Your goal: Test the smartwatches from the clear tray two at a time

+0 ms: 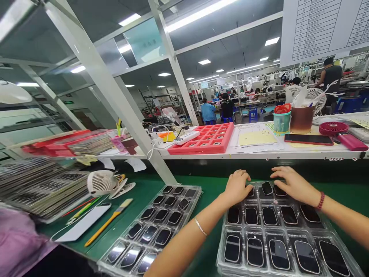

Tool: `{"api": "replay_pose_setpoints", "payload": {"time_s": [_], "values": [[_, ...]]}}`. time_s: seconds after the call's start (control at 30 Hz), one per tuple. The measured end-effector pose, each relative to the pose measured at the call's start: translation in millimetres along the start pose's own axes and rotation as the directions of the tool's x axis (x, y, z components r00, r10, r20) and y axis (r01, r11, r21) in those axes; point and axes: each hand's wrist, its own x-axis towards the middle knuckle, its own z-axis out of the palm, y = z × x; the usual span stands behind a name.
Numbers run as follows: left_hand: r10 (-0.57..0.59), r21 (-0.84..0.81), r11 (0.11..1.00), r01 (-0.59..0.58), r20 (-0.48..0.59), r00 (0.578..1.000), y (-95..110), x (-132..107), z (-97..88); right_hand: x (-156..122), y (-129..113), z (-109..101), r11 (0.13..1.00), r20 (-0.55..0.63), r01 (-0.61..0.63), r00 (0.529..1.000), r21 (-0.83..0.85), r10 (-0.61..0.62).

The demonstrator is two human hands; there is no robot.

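A clear plastic tray [261,227] on the right of the bench holds rows of dark, rounded-rectangle watch screens [270,216] with pale rims. My left hand [238,186] is over its far left corner, thumb apart from the fingers, near a partly covered screen. Over the far right part of the same tray is my right hand [294,185], fingers spread, its thumb above another screen. Between the hands, one watch screen [266,188] lies crooked in its compartment. A second clear tray [198,191] of similar screens lies to the left, beyond my left forearm.
Left of the trays lie a brush [108,223], a white flat slab [85,223], a small fan [102,182] and stacked trays [37,188]. A shelf [213,156] crosses behind, bearing a red compartment box [229,140], a phone [308,139] and cups. A slanted white post [127,111] stands left.
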Motion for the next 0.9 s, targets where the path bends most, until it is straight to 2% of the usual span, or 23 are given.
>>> {"api": "replay_pose_setpoints", "payload": {"time_s": [0.1, 0.17, 0.33, 0.43, 0.53, 0.67, 0.73, 0.83, 0.9], "values": [[0.089, 0.006, 0.996, -0.089, 0.067, 0.994, 17.7, 14.7, 1.2, -10.9, 20.6, -26.7, 0.995, 0.024, -0.019, 0.999, -0.095, 0.022], [0.142, -0.016, 0.990, -0.141, 0.115, 0.983, 31.9, 27.9, 10.8, -19.1, 31.6, -36.9, 0.987, 0.035, -0.049, 0.998, -0.150, 0.055], [0.169, -0.120, 0.981, -0.153, 0.145, 0.975, 56.4, 44.4, 43.8, -40.2, 40.7, -38.8, 0.984, 0.074, -0.072, 0.994, -0.163, 0.085], [0.197, -0.255, 0.954, -0.159, 0.131, 0.972, 59.8, 42.2, 52.0, -45.5, 40.9, -37.0, 0.993, 0.088, -0.081, 0.992, -0.088, 0.089], [0.202, -0.423, 0.896, -0.133, 0.122, 0.972, 59.7, 38.8, 45.4, -43.4, 38.2, -37.0, 0.996, 0.082, -0.087, 0.993, 0.031, 0.084], [0.138, -0.593, 0.805, -0.026, 0.143, 0.980, 52.9, 32.1, 17.9, -34.2, 19.1, -34.7, 0.954, 0.045, -0.102, 0.995, 0.280, 0.093], [0.105, -0.695, 0.717, 0.048, 0.176, 0.979, 46.1, 25.3, 3.7, -27.7, 3.6, -30.4, 0.857, 0.075, -0.146, 0.989, 0.494, 0.125], [0.025, -0.878, 0.429, 0.214, 0.248, 0.968, 35.4, 12.7, -7.1, -18.0, -16.4, -19.7, 0.545, 0.185, -0.237, 0.971, 0.804, 0.150], [-0.022, -0.920, 0.283, 0.272, 0.277, 0.961, 30.0, 5.8, -7.4, -14.3, -22.1, -11.6, 0.346, 0.238, -0.273, 0.961, 0.897, 0.141]]}}
